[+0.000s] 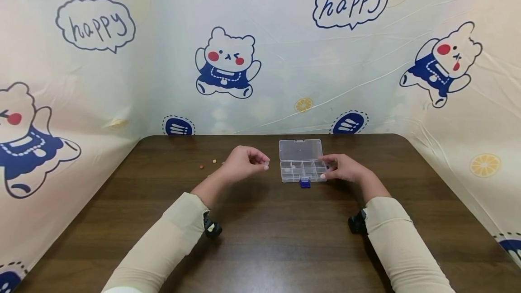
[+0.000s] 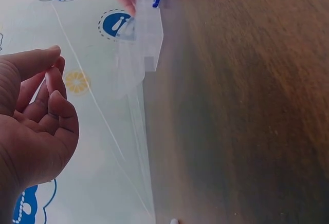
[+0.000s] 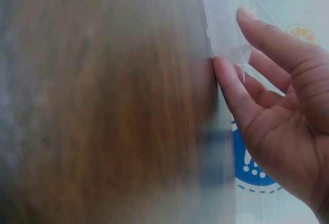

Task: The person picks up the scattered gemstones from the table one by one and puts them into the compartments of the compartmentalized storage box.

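A clear plastic compartment box sits on the table with its lid raised at the back and a blue clasp in front. My right hand holds the box's right end, thumb and fingers at its edge; the right wrist view shows a fingertip against the box. To the left of the box, my left hand has its thumb and fingertips pinched together on a small pale piece. Fingers mostly hide that piece in the left wrist view. Something small and whitish lies in a left compartment.
Left of my left hand, a reddish-brown small piece and a yellowish one lie on the brown wooden table. My left wrist partly covers others nearby. A printed curtain hangs behind the table's far edge.
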A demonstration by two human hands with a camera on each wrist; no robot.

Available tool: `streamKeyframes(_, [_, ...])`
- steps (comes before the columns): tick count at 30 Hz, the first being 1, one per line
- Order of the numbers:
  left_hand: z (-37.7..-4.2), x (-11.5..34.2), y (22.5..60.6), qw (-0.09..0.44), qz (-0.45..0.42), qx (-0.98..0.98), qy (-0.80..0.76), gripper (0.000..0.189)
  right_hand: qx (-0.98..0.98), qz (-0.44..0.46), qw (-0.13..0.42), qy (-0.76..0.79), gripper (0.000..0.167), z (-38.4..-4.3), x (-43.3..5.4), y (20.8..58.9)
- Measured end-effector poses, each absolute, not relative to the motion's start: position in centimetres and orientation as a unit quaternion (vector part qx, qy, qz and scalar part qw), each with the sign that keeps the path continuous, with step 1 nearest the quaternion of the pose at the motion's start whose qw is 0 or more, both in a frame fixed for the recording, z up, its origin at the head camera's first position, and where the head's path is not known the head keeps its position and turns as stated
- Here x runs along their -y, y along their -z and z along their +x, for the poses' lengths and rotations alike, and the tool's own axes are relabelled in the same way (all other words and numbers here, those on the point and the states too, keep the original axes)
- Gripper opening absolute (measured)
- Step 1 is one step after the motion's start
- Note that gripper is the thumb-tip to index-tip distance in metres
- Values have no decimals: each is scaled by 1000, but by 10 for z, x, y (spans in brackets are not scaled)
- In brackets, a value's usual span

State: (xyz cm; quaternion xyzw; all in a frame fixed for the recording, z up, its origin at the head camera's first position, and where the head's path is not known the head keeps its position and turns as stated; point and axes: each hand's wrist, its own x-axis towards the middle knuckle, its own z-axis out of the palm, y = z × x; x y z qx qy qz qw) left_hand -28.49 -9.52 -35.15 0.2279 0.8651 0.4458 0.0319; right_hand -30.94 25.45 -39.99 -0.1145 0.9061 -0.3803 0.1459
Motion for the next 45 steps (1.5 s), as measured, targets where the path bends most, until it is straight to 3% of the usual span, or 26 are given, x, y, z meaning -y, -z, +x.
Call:
streamKeyframes(22, [-295, 67, 352, 32, 277, -862, -422, 12, -902, -124, 145, 387, 72, -311, -256, 401])
streamKeyframes(45, [-308, 37, 339, 79, 299, -862, -401, 9, -902, -124, 151, 384, 72, -313, -256, 401])
